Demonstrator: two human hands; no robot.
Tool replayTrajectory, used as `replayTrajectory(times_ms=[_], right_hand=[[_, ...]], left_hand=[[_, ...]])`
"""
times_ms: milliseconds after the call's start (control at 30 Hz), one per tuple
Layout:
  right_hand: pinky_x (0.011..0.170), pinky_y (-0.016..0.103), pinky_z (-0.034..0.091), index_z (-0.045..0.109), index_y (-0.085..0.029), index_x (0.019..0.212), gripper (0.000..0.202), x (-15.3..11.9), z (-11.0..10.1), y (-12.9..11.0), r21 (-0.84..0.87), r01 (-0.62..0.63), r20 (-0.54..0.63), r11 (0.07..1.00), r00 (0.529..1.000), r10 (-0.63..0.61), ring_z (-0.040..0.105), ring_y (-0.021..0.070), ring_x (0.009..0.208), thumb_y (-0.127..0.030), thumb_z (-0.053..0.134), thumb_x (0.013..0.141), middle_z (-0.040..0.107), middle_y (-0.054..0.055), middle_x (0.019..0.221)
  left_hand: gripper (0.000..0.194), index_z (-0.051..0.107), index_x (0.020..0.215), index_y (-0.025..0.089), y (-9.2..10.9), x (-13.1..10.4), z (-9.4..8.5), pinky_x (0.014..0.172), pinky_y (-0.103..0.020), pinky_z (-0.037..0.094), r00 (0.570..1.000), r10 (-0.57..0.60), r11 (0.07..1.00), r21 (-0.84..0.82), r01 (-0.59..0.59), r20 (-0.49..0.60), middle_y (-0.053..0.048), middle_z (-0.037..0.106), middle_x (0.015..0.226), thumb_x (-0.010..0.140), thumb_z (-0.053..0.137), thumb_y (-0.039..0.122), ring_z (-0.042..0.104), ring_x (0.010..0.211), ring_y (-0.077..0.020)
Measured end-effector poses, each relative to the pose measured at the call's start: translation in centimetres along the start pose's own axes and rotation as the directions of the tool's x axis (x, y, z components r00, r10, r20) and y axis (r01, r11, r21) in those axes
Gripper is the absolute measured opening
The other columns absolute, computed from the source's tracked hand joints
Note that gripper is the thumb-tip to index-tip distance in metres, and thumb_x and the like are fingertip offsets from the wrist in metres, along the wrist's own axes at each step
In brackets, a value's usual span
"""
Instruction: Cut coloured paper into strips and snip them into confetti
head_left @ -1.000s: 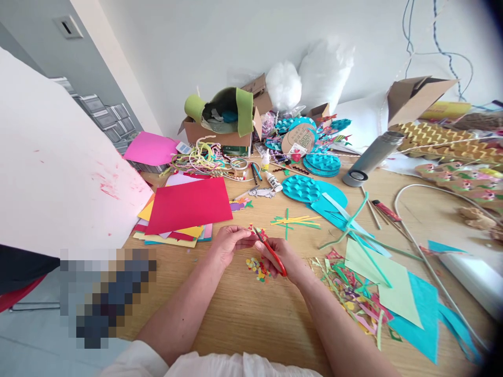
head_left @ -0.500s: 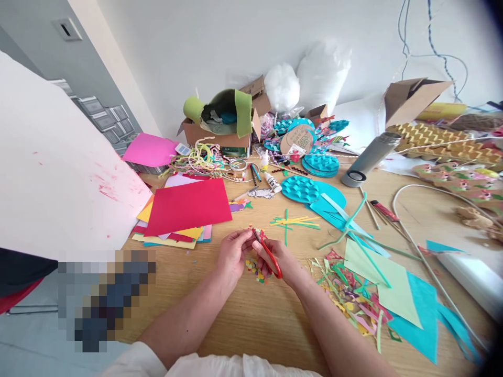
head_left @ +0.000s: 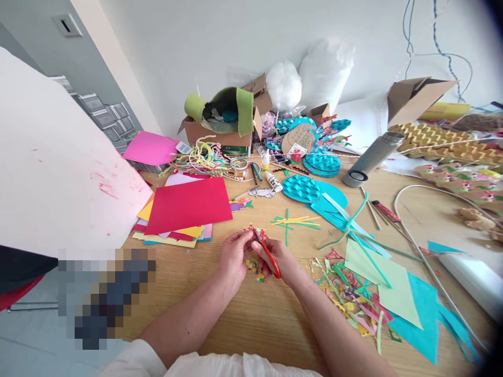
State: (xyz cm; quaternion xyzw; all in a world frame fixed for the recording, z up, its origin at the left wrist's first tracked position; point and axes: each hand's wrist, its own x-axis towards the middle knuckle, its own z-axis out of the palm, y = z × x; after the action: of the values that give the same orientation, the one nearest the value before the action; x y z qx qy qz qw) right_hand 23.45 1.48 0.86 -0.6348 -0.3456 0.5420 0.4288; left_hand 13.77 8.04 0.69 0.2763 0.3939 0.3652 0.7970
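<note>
Head view shows 2 bare hands meeting at the centre of the frame, just above the wooden bench [head_left: 220, 330]. The right hand [head_left: 283, 262] has its grip clamped on the red handles of the scissors [head_left: 272, 259], whose dark blades point to the upper left, toward the left hand [head_left: 232, 255]. The left grip is together, thumb and finger pinched beside the blade tips; what sits between them is too small to tell. Small red paper pieces [head_left: 262, 233] lie just beyond the fingertips, and multicoloured paper dots [head_left: 257, 271] show below and between the hands. Above and right of the hands are yellow and green strips [head_left: 301, 222]. A red sheet [head_left: 190, 207] tops a stack of coloured paper at centre left. At lower right, a heap of paper scraps [head_left: 351, 296] lies beside a pale green sheet [head_left: 398, 293], which partly covers a blue sheet [head_left: 428, 330]. A grey flask [head_left: 373, 158] leans at upper right, and a scalloped blue disc [head_left: 301, 188] lies left of it. A white bottle [head_left: 274, 182] lies on its side near the disc.
</note>
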Motion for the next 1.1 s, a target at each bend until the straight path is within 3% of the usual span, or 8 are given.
replayTrajectory(times_ms=[400,633,933,1100], right_hand=[[0.026,0.018,0.029,0.042,-0.019,0.063,0.052,0.13,0.25,0.15,-0.030,-0.019,-0.046,0.999,0.999,0.017,0.049,0.0101,0.029,-0.067,0.061,0.066,0.053,-0.004,0.041],[0.027,0.019,0.033,0.042,-0.020,0.063,0.049,0.04,0.29,0.11,-0.032,-0.006,-0.046,0.999,0.999,0.005,0.045,0.0098,0.028,-0.065,0.061,0.067,0.050,-0.006,0.038],[0.025,0.018,0.030,0.041,-0.020,0.061,0.046,0.05,0.20,-0.04,-0.025,-0.081,-0.072,0.996,0.994,0.079,0.043,0.0088,0.026,-0.060,0.065,0.067,0.050,-0.006,0.036],[0.025,0.018,0.033,0.044,-0.019,0.062,0.047,0.01,0.08,-0.17,0.001,-0.089,-0.082,0.996,0.993,0.089,0.044,0.0089,0.026,-0.061,0.065,0.066,0.051,-0.006,0.037]], left_hand=[[0.016,0.066,0.066,0.015,-0.21,-0.11,0.04,0.063,-0.026,0.045,0.999,0.020,1.000,0.018,-0.020,-0.031,-0.005,0.068,0.072,0.057,0.073,0.025,0.063,0.068,-0.0164],[0.017,0.067,0.065,0.014,-0.18,-0.06,0.12,0.062,-0.025,0.044,0.999,0.017,1.000,0.011,-0.017,-0.051,-0.005,0.068,0.070,0.054,0.074,0.024,0.061,0.065,-0.0153],[0.016,0.066,0.063,0.014,-0.08,-0.15,0.15,0.060,-0.025,0.044,0.997,0.034,0.999,0.019,-0.033,-0.063,-0.003,0.068,0.068,0.055,0.076,0.024,0.061,0.063,-0.0144],[0.013,0.067,0.065,0.014,0.07,-0.02,0.06,0.066,-0.026,0.048,0.998,0.026,1.000,-0.017,-0.027,-0.060,-0.005,0.070,0.071,0.056,0.074,0.020,0.064,0.067,-0.0155]])
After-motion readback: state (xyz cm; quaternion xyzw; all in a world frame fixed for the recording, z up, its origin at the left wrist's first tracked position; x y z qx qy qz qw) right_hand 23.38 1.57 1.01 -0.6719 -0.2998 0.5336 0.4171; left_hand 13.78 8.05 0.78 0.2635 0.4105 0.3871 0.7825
